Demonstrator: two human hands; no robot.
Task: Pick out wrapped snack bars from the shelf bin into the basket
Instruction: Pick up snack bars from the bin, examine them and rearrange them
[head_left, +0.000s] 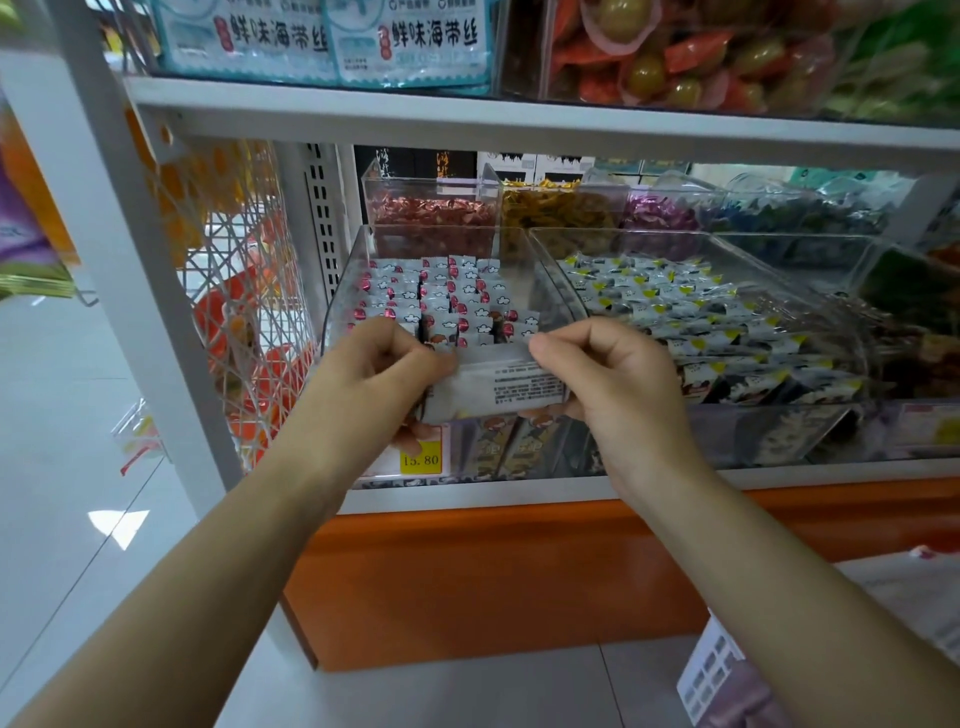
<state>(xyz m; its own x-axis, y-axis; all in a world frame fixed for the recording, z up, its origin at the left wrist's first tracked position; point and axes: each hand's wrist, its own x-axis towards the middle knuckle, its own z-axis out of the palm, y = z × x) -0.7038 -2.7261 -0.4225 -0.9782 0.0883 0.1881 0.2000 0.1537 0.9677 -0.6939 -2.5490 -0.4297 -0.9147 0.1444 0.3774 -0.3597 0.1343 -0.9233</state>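
A clear shelf bin (353, 270) holds rows of white wrapped snack bars (441, 296) with red and cloud prints. In front of that bin both hands hold a stack of white wrapped bars (506, 387), small black print facing me. My left hand (379, 374) grips the stack's left end with curled fingers. My right hand (613, 374) pinches its right end between thumb and fingers. A white slotted basket (711, 670) shows at the lower right, mostly cut off by my right forearm.
A neighbouring clear bin (810, 322) to the right holds yellow-and-black wrapped snacks. Bins of red, gold and purple candies stand behind. A yellow price tag (421, 458) hangs on the shelf front. An orange base panel (493, 582) lies below, a white wire rack (234, 291) to the left.
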